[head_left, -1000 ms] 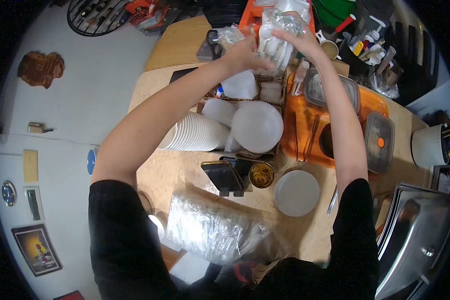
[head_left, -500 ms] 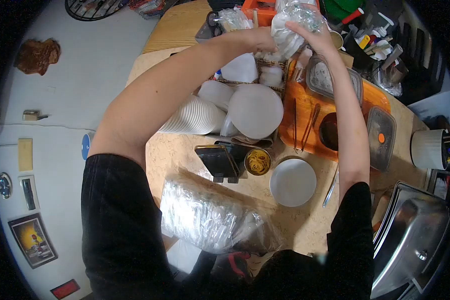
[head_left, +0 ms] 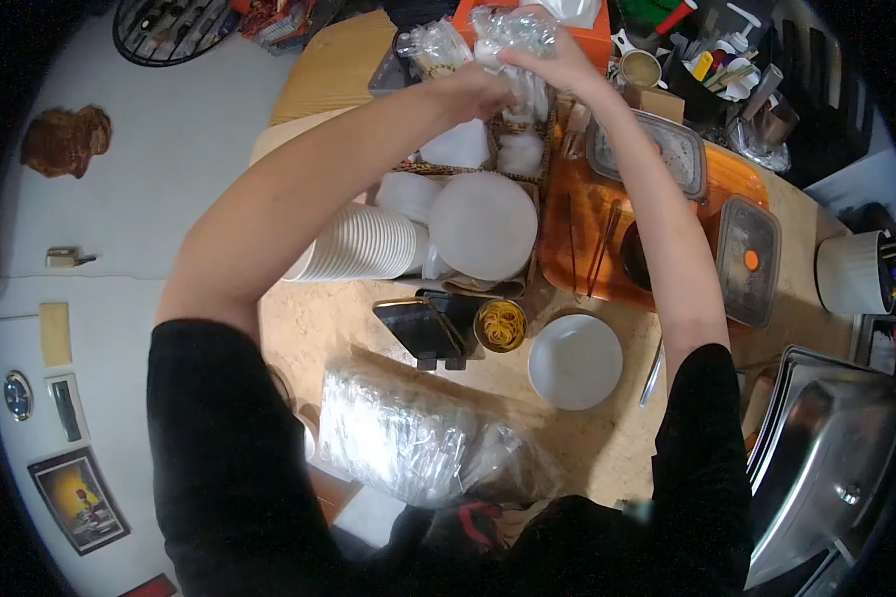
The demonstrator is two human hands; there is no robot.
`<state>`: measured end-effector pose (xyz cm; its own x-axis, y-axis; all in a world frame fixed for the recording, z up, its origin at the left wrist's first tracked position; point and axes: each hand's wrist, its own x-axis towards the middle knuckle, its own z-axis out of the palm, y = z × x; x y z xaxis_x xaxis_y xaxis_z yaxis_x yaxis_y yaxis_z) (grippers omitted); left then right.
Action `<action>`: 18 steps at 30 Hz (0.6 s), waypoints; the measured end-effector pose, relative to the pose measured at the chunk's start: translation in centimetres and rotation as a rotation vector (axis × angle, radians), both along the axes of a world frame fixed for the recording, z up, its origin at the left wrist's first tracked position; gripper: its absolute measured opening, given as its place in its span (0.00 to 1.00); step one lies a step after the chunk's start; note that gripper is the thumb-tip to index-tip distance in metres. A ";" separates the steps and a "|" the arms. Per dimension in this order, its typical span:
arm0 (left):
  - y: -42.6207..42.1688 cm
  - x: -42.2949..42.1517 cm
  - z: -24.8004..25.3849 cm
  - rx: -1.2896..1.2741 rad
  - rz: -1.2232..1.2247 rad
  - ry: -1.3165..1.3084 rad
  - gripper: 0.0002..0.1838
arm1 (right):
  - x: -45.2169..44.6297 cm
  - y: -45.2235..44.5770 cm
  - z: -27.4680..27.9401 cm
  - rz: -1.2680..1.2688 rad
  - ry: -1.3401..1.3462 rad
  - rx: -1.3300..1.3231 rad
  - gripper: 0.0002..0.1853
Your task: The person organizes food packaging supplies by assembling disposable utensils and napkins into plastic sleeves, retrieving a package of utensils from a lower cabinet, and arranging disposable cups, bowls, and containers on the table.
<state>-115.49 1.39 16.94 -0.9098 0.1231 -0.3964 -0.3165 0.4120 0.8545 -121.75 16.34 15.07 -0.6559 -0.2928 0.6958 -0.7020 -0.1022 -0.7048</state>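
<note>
At the far side of the table, my right hand [head_left: 564, 66] is closed around a crinkled clear plastic bag [head_left: 513, 32] with white contents that I cannot make out. My left hand [head_left: 486, 90] is curled against the lower left of this bag, its fingertips partly hidden. Under the hands is a dark woven basket [head_left: 546, 139] with white packets. Just behind the bag stands an orange box [head_left: 589, 42] with something white in it.
Nearer me are stacked white bowls [head_left: 363, 244], stacked white lids [head_left: 483, 227], a phone on a stand [head_left: 423, 328], a tin of rubber bands [head_left: 501, 325], a white plate [head_left: 575, 362] and a plastic-wrapped bundle [head_left: 408, 433]. An orange tray [head_left: 577, 239] holds tongs and containers; a steel sink [head_left: 816, 478] lies right.
Both hands have moved left with the plastic bag, away from above the tray's far end. The orange box behind shows more. The view has shifted slightly.
</note>
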 end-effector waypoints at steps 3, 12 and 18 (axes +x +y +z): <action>-2.2 0.3 0.5 0.194 0.022 -0.044 0.15 | -0.8 -0.2 -0.9 0.053 0.005 0.224 0.29; -2.6 4.7 6.6 -0.278 0.062 0.178 0.14 | -0.6 -0.1 -4.2 0.099 -0.052 0.224 0.31; -7.5 2.5 11.2 -0.573 0.129 0.720 0.12 | 1.8 1.3 -3.0 0.032 -0.299 0.219 0.52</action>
